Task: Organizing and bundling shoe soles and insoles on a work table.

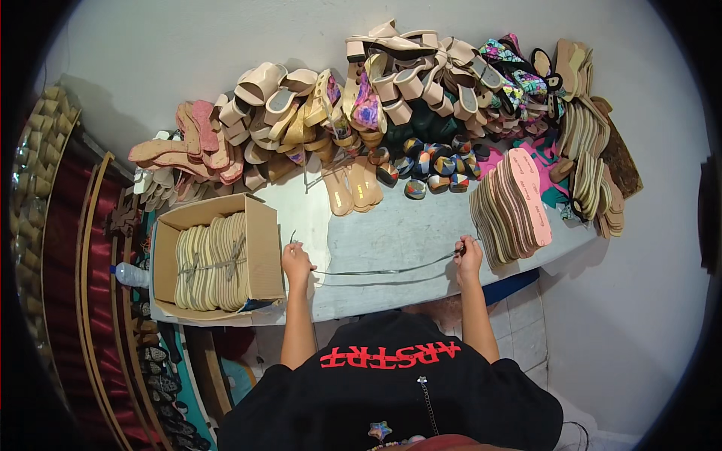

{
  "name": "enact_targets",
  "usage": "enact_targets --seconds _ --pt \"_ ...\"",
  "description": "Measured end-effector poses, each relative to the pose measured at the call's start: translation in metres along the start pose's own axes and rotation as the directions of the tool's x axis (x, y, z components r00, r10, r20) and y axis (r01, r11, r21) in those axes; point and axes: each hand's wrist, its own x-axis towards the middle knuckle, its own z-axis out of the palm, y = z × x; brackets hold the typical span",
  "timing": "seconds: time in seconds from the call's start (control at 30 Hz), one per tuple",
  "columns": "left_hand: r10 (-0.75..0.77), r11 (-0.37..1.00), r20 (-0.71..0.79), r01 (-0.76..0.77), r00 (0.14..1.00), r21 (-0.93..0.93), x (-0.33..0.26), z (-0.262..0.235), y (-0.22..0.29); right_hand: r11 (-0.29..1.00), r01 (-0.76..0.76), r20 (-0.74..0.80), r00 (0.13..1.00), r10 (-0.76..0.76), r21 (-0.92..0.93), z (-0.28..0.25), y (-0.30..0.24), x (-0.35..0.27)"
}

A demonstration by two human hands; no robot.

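Observation:
A thin dark cord [380, 272] stretches between my two hands above the near edge of the table, sagging a little in the middle. My left hand [298, 259] is closed on one end, beside a cardboard box [265, 248], and a short tail of cord sticks up above the fingers. The other end is pinched in my right hand [468, 260]. Just to the right of that hand stands a tall stack of insoles [519, 195], with a pink one on top. Inside the box are bundles of beige insoles [214, 263] tied with cord.
Beige heeled sandals [410, 83] are heaped along the back wall. In front of them lie several multicoloured patterned rolls [440, 165] and flat tan insoles [352, 188]. More insoles [587, 150] lean at the far right. A plastic bottle [131, 275] stands left of the box.

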Motion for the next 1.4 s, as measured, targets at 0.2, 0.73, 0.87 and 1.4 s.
enact_targets --seconds 0.2,0.73,0.87,1.4 --pt "0.115 0.639 0.001 -0.075 0.993 0.766 0.001 -0.006 -0.017 0.944 -0.139 -0.09 0.989 0.117 -0.3 -0.018 0.013 0.006" --pt "0.712 0.267 0.379 -0.727 0.591 0.633 0.13 0.237 0.196 0.496 0.128 0.0 0.968 -0.25 -0.859 -0.009 0.049 -0.016" --pt "0.63 0.202 0.381 -0.616 0.677 0.761 0.148 0.264 0.2 0.515 0.19 0.054 0.962 -0.267 -0.836 -0.013 0.049 -0.005" --pt "0.929 0.368 0.032 -0.91 0.369 -0.193 0.109 0.157 0.469 0.539 0.598 0.297 0.785 -0.544 -0.593 0.056 -0.05 0.072"
